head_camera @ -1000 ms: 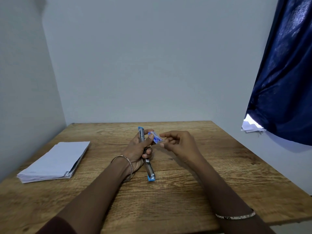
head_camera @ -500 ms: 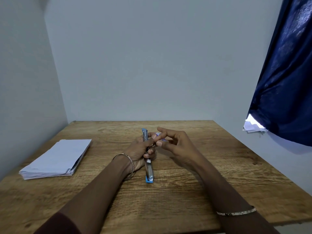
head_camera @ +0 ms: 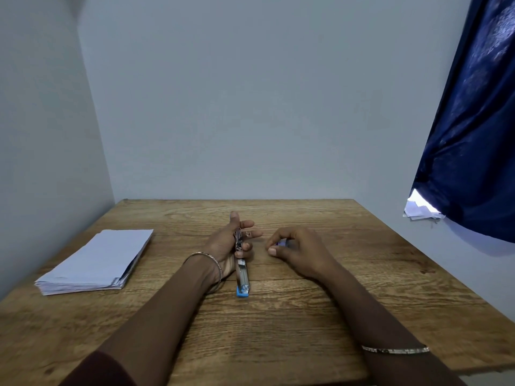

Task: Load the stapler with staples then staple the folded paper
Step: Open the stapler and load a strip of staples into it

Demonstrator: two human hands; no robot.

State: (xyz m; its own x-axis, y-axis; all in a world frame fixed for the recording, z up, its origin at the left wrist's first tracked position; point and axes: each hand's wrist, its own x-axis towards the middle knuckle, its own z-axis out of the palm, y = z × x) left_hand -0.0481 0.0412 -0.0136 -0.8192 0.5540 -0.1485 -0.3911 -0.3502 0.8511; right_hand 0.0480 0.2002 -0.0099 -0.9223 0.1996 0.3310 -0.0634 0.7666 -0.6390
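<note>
A blue and silver stapler [head_camera: 242,277], swung wide open into one long line, lies along my left hand [head_camera: 226,247] at the middle of the wooden table [head_camera: 306,316]. My left fingers curl loosely round its far half, and its near blue end rests on the wood. My right hand [head_camera: 298,250] sits low on the table to the right, fingers closed over a small blue staple box [head_camera: 281,243], of which only a corner shows. A stack of folded white paper [head_camera: 96,263] lies at the left of the table.
Grey walls close the table at the back and on the left. A dark blue curtain [head_camera: 473,135] hangs at the right over a sill with loose white papers [head_camera: 420,211]. The table's front edge is near my forearms.
My right hand has moved right and down, away from the stapler, carrying the staple box to the table. My left hand has loosened its fingers on the stapler.
</note>
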